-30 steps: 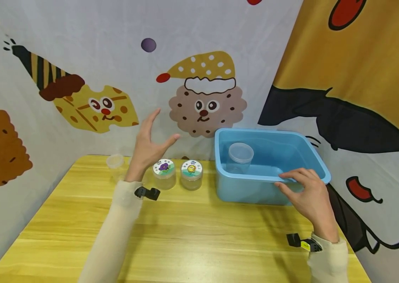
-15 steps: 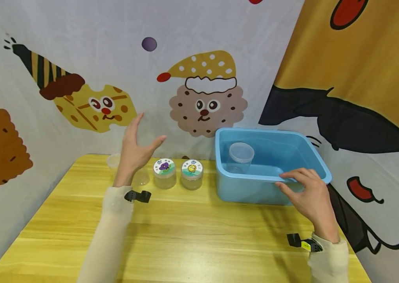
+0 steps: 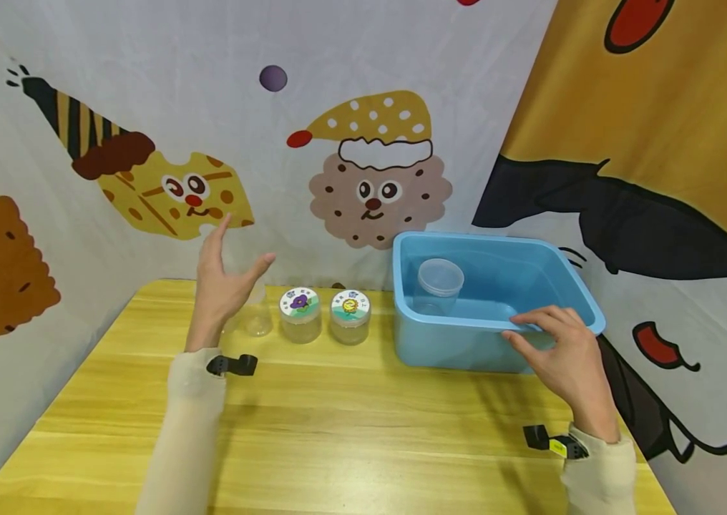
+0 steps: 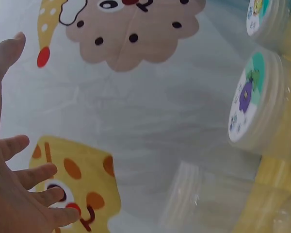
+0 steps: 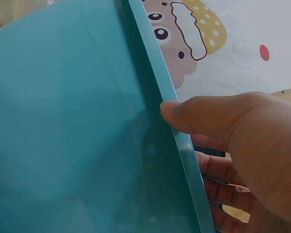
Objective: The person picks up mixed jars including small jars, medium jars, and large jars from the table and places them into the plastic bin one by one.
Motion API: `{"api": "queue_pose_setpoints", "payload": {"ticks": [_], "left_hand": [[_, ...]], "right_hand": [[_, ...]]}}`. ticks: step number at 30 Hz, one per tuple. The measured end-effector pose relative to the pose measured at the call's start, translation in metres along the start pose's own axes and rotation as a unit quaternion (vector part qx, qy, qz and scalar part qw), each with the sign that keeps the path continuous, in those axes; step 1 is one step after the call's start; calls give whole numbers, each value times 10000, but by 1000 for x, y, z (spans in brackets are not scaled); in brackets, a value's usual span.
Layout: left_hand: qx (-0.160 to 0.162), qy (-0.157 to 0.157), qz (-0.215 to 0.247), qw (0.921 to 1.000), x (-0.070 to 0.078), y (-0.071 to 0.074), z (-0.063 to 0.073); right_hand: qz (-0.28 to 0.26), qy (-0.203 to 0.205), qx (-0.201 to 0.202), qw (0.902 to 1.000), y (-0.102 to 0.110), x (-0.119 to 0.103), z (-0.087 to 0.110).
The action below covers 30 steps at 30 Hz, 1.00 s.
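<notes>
My left hand (image 3: 220,293) hovers over the left end of a row of clear plastic jars, its fingers spread and thumb apart, holding nothing. Just to its right is a plain clear jar (image 3: 259,320), also low in the left wrist view; another behind the hand is mostly hidden. Further along stand a jar with a purple-flower lid (image 3: 301,315) and one with a yellow-flower lid (image 3: 350,317). My right hand (image 3: 566,357) holds the front rim of a blue plastic bin (image 3: 454,347), thumb outside, fingers over the edge. Inside the bin sits a clear lidded jar (image 3: 438,286).
Everything stands on a yellow wood-grain table (image 3: 350,429), with the jars and bin near its back edge. A cartoon-printed cloth (image 3: 350,57) hangs close behind and along the sides. Each wrist carries a small black camera.
My left hand has moved left and slightly down, away from the flower-lidded jars, uncovering a plain jar and covering the leftmost one. The right hand and the bin have stayed put.
</notes>
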<state>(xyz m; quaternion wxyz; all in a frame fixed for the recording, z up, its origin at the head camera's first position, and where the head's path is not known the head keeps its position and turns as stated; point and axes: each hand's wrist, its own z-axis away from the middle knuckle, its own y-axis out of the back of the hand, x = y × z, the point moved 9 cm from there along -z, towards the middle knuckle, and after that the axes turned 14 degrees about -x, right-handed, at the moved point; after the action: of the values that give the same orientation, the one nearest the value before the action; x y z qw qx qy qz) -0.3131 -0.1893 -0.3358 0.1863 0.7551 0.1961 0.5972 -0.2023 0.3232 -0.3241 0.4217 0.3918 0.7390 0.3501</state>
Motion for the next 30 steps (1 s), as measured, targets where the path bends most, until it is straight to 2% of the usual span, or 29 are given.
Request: {"api": "queue_pose_setpoints", "payload": {"ticks": [10,15,23,30], "left_hand": [[222,226,-37,9995,-32,15,10],[289,294,-282,9988,-47,21,14],[137,593,-601,9963,-74,29,23],[-190,745,-751,9942,-95,31,30]], "right_hand": [[-27,-10,-20,10000,-1,1,0],[-16,30,-17,10000,0,2,1],[-19,11,-22,10000,1,1,1],[-5,-8,-18,10000,0,1,1]]}}
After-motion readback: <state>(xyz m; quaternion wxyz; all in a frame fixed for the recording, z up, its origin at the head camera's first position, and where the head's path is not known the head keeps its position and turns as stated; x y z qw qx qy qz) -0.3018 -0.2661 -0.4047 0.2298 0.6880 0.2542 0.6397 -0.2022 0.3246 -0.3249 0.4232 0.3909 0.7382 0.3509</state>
